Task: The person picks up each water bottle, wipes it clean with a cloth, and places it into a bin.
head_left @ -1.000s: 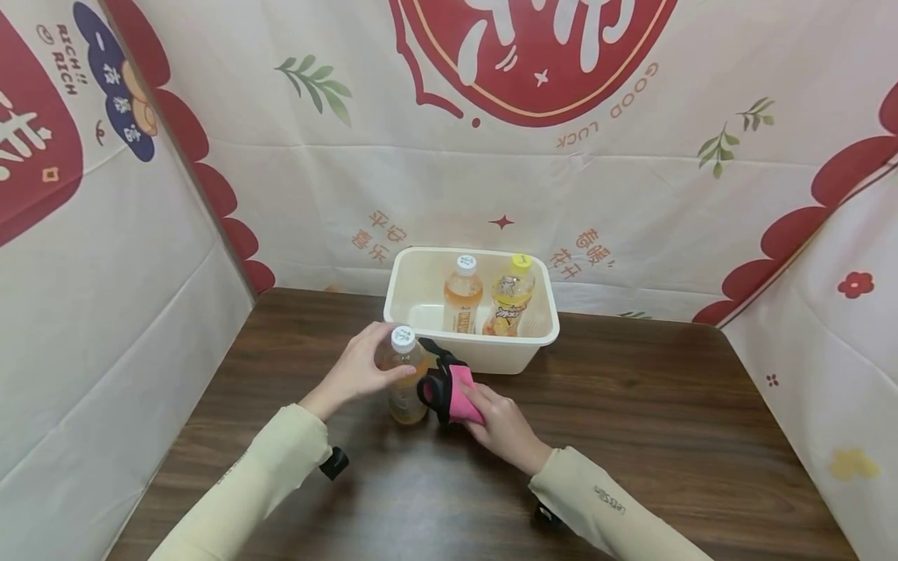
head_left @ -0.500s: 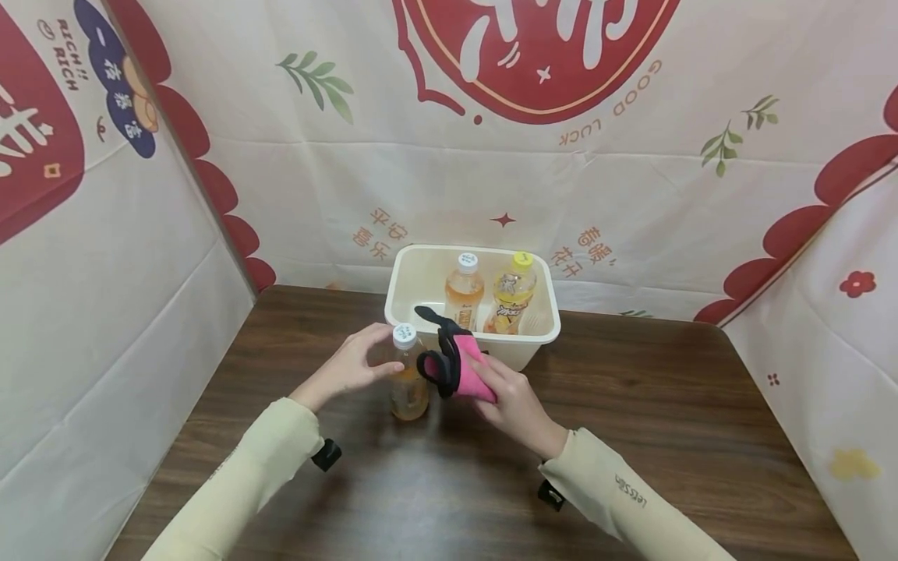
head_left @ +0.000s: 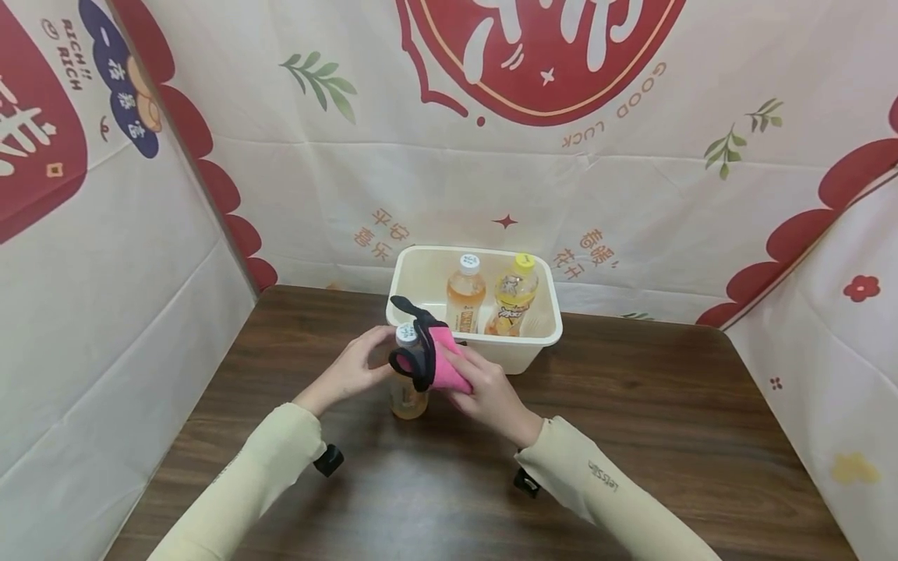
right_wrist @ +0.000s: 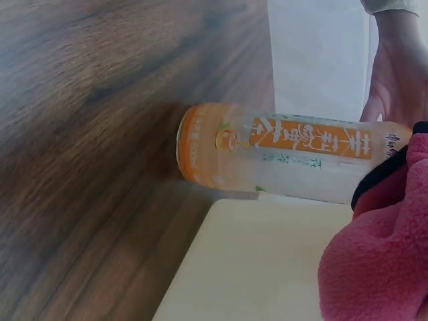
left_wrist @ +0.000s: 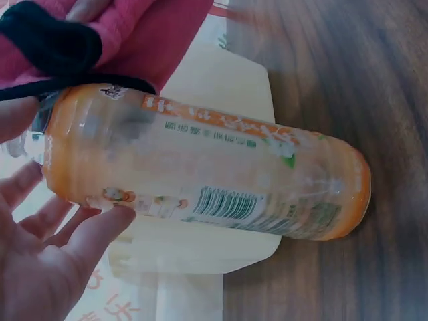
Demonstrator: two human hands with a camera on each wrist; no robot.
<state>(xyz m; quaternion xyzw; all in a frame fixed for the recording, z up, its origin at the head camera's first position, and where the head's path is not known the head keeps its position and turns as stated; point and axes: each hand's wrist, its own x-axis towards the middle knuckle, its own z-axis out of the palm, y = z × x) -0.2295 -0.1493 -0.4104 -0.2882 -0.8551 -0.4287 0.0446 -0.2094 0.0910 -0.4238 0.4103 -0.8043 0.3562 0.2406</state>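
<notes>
A bottle of orange-labelled drink [head_left: 409,401] with a white cap stands upright on the table before the tub. My left hand [head_left: 356,369] curves its fingers and thumb round the upper part; in the left wrist view fingertips [left_wrist: 122,215] touch the label. My right hand [head_left: 487,393] grips a pink fleece piece [head_left: 449,360] with black trim, a loop and a strap, likely a soft sleeve. The fleece lies against the bottle's neck and shoulder from the right, hiding part of them. In the right wrist view the fleece covers most of the right hand.
Directly behind the bottle, a cream plastic tub [head_left: 550,340] holds a white-capped bottle [head_left: 466,296] and a yellow-capped bottle [head_left: 514,300]. The dark wooden table [head_left: 659,405] meets printed cloth walls [head_left: 337,202] at the back and sides.
My right hand has lifted the pink fleece piece, then brought it left against the bottle's top, its strap now reaching over the tub's front rim. The left hand stays nearly in place.
</notes>
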